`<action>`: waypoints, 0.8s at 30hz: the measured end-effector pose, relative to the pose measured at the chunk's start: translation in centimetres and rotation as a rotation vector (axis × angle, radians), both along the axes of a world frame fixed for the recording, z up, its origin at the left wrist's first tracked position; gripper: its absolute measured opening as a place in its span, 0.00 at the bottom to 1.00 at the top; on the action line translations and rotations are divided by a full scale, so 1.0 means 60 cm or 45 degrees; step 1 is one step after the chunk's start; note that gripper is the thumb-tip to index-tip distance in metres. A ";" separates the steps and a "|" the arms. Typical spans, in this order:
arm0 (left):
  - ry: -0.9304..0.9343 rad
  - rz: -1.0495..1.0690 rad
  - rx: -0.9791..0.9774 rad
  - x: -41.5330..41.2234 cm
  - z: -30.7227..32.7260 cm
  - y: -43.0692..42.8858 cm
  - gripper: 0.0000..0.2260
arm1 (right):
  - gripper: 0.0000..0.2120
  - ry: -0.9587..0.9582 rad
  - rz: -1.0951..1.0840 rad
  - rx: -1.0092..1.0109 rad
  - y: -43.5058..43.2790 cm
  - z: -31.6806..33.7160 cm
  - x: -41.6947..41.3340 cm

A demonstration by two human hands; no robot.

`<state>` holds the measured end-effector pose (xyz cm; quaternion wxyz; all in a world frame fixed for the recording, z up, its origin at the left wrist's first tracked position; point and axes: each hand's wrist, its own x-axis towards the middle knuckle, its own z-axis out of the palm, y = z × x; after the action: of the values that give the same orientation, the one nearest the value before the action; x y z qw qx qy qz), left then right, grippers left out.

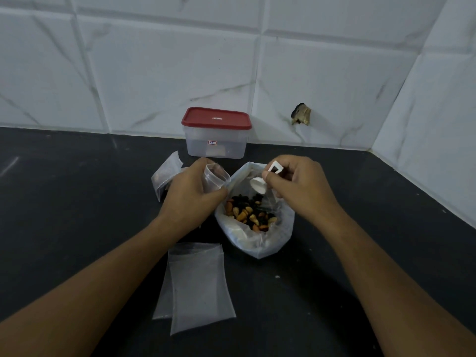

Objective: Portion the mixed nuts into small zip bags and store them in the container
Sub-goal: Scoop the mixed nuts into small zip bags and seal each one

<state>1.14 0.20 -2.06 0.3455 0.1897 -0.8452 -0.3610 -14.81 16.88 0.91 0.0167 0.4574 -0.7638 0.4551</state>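
A large clear bag [257, 240] of mixed nuts [248, 213] stands open on the dark counter. My left hand [192, 191] grips a small zip bag [215, 177] with its mouth held open, just left of the nut bag. My right hand [296, 184] pinches a small white plastic scoop [258, 184] over the nut bag's opening, its bowl tilted toward the small bag. A clear container [216, 145] with a red lid [216, 118] stands closed by the wall behind them.
Empty small zip bags [198, 287] lie flat near the front of the counter [77, 202]. Another small bag [167, 173] lies left of my left hand. Tiled walls meet in a corner on the right, with a broken hole [301, 114] in one tile.
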 end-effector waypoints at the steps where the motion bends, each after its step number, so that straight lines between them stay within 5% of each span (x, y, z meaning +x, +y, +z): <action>1: 0.006 -0.001 -0.001 0.000 0.000 0.000 0.12 | 0.04 0.069 -0.026 0.041 0.002 0.000 0.001; 6: 0.011 0.002 -0.013 0.000 -0.002 -0.001 0.12 | 0.03 0.251 0.000 0.271 -0.003 -0.004 0.014; 14: 0.008 0.005 -0.013 -0.001 -0.003 -0.003 0.12 | 0.05 0.078 -0.022 0.148 -0.002 0.000 0.009; 24: 0.011 0.004 0.004 -0.003 -0.005 -0.003 0.12 | 0.03 -0.533 -0.046 -0.018 -0.014 -0.009 0.018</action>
<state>0.99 0.04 -2.33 0.3496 0.1901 -0.8427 -0.3626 -13.75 16.04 0.36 -0.1311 0.3388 -0.7555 0.5452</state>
